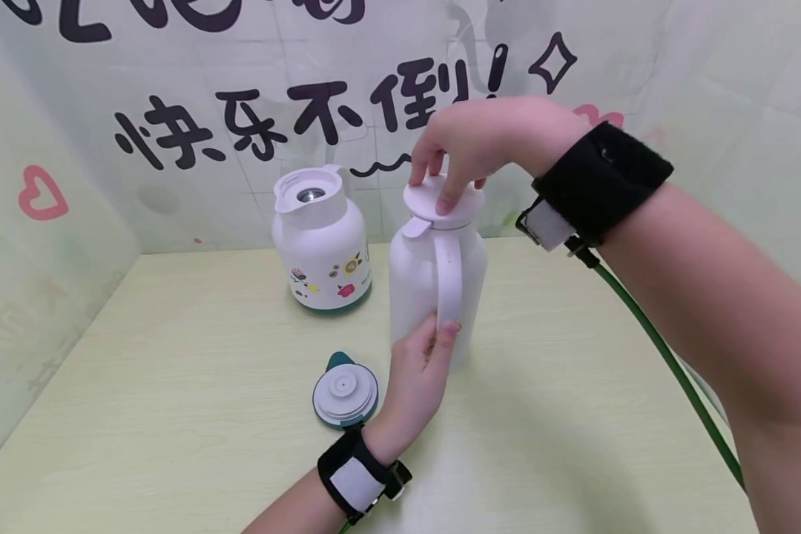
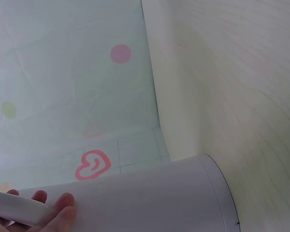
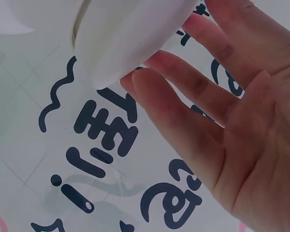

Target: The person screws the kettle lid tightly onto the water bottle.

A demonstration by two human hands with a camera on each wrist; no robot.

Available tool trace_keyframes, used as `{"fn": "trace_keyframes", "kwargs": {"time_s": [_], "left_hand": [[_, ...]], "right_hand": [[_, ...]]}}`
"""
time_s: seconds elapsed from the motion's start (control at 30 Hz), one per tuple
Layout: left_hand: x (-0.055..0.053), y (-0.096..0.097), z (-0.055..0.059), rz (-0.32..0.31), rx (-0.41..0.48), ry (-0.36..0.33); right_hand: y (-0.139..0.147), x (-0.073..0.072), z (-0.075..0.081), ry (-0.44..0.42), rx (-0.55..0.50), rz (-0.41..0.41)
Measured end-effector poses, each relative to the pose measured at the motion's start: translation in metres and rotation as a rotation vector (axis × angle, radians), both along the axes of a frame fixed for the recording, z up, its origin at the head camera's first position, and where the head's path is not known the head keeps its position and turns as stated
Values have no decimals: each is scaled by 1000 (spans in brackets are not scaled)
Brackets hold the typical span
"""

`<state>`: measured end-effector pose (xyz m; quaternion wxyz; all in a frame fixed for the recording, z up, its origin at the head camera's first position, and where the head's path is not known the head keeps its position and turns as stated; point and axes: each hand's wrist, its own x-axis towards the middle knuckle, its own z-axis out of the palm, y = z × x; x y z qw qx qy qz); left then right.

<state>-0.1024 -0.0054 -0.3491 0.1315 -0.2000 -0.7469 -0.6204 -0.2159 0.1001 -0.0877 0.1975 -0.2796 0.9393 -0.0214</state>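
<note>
A tall white thermos jug (image 1: 410,274) stands upright on the table. My left hand (image 1: 417,374) grips the lower part of its handle (image 1: 449,271), which faces me. In the left wrist view, fingers of the left hand (image 2: 58,216) wrap the handle beside the smooth jug wall (image 2: 150,198). From above, my right hand (image 1: 477,141) holds the jug's round white lid (image 1: 422,197), thumb on the near side and fingers across the top. The right wrist view has the right hand (image 3: 222,111) with fingertips at the edge of the lid (image 3: 121,43).
A shorter white thermos jug (image 1: 320,245) with printed fruit and flowers stands lidless at the back left. Its grey and teal lid (image 1: 345,393) lies upside down near my left wrist. A printed cloth (image 1: 240,200) hangs behind the table (image 1: 193,386). A green cable (image 1: 667,356) trails from the right wristband.
</note>
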Motion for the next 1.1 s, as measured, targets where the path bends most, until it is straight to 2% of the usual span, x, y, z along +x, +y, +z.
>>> {"fn": "trace_keyframes", "kwargs": {"time_s": [0.33, 0.83, 1.1], "left_hand": [[-2, 0, -3, 5, 3, -1], [-2, -1, -2, 0, 2, -3], [-3, -1, -2, 1, 4, 6]], "right_hand": [[-7, -1, 0, 58, 60, -8], [-14, -1, 1, 112, 127, -103], [-17, -1, 0, 147, 159, -109]]}}
